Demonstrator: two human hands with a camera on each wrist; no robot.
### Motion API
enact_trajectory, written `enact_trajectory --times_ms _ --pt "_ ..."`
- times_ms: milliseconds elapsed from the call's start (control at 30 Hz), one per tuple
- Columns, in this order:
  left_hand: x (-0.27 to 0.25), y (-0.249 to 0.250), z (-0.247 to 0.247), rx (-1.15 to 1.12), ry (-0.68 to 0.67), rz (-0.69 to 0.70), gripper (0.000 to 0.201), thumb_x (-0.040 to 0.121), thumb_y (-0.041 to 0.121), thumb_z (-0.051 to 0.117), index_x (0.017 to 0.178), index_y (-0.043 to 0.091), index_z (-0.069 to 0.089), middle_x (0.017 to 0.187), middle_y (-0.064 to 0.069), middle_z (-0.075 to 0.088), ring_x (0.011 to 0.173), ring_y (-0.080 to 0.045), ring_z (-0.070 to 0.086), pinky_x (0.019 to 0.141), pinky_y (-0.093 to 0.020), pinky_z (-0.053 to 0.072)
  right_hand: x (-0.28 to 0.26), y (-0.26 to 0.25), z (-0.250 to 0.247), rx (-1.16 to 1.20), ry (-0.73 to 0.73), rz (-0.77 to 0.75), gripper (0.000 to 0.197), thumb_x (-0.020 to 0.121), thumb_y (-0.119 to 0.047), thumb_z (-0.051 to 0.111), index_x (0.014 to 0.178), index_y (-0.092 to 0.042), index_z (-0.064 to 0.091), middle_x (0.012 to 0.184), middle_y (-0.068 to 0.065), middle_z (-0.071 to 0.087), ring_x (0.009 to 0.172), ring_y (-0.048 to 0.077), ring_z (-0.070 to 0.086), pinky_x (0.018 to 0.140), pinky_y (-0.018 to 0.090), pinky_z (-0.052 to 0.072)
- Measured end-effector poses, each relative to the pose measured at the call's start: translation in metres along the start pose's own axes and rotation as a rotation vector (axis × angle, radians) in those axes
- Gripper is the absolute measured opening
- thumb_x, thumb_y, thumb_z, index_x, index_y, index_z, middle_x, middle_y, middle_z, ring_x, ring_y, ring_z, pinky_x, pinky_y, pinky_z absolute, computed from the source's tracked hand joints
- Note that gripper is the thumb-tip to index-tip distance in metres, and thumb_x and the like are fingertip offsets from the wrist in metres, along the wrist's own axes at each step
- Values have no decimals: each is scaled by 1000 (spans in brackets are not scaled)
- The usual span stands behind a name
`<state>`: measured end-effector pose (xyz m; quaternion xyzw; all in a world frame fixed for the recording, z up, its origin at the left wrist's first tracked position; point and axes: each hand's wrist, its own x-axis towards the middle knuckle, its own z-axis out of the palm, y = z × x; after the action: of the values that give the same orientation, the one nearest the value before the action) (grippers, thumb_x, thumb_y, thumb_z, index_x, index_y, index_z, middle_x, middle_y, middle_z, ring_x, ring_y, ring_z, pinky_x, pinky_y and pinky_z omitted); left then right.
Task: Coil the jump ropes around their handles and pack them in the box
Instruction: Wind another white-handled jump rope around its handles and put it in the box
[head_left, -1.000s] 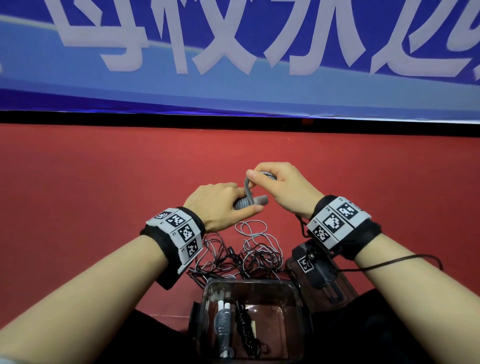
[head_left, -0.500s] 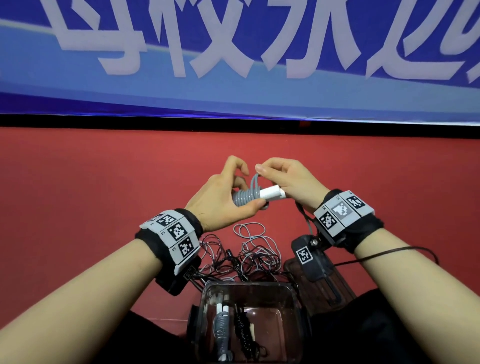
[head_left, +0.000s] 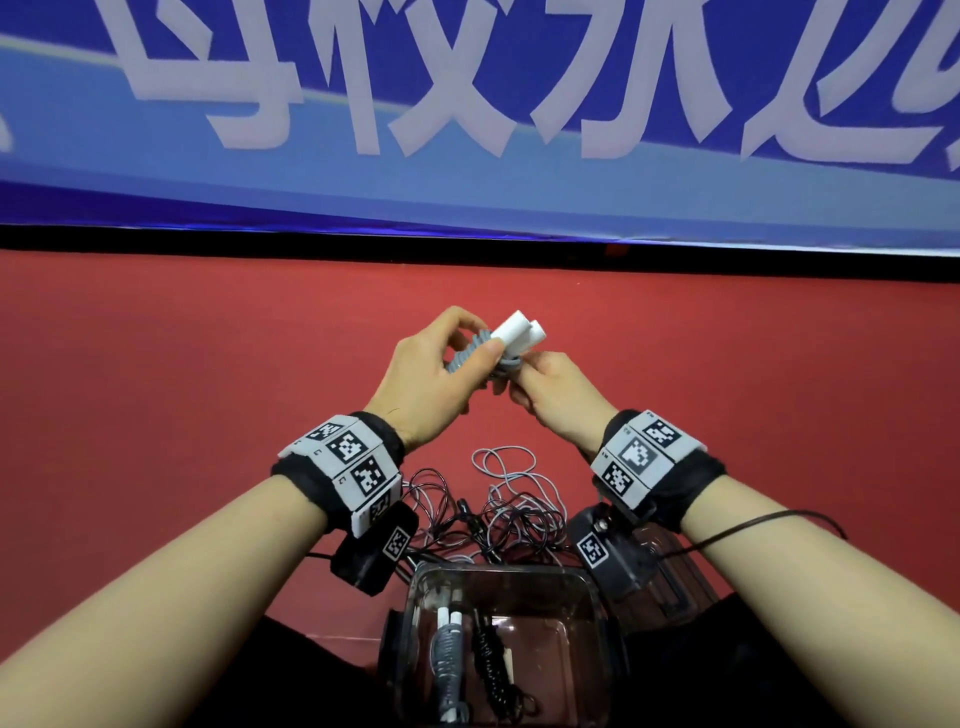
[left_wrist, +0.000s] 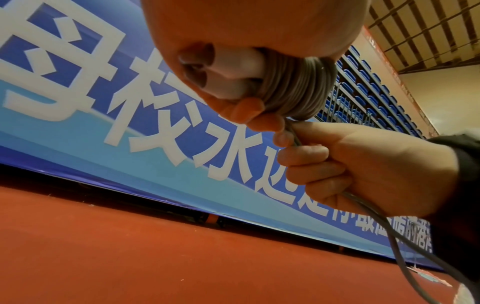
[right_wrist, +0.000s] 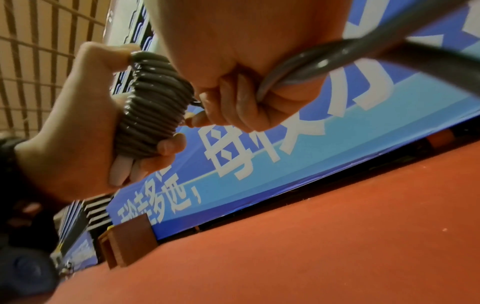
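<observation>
Grey plastic rope coiled round paired white handles (head_left: 517, 332), my left hand (head_left: 426, 384) clamping the coil, my right hand (head_left: 556, 400) gripping the loose strand, clear plastic box (head_left: 597, 613) near, holding two wound ropes.

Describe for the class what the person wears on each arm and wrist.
Both forearms are bare, no sleeves. Each wrist has a black band carrying white square tiles printed with black coded markers. A small black camera hangs under each wrist; a thin black cable loops over the right forearm.
</observation>
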<state>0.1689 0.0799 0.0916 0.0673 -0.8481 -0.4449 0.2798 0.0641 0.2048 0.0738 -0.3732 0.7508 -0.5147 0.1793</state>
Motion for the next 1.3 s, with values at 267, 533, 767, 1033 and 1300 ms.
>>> enact_trajectory --times_ms 267,533,767,1033,1300 --pt "8 -7 -4 6 70 -111 25 99 42 49 80 31 61 65 10 65 49 -18 60 44 -16 39 -3 -4 8 -176 -45 -76 26 102 -21 42 102 -19 67 57 -10 45 43 1 37 48 20 30" --pt "16 -20 -5 66 69 -211 36 99 53 41 103 27 65 81 4 68 55 -18 65 50 -27 40 -5 -1 -3 -292 -183 -64 25 99 -20 48 119 -26 61 60 -7 54 43 2 42 49 22 38" --pt "22 -25 -5 19 -46 -333 37 105 35 31 127 15 53 88 -3 56 61 -18 56 44 -25 39 -10 -6 -8 -442 -181 -109 19 98 -27 54 109 -19 66 63 -8 60 45 4 51 51 19 43" --pt "15 -40 -9 514 -168 -270 33 94 56 40 109 28 50 104 -1 65 78 -24 66 74 -43 56 -18 -20 -9 -707 -177 -286 21 97 -38 51 101 -30 70 70 -7 65 66 15 58 65 34 49" --pt "-1 -9 -2 311 -483 -172 35 95 11 35 80 23 64 68 -3 68 52 -15 62 48 -20 43 -13 -23 -24 -472 -73 -321 11 82 -38 73 78 -28 73 71 -11 69 69 7 63 66 28 49"
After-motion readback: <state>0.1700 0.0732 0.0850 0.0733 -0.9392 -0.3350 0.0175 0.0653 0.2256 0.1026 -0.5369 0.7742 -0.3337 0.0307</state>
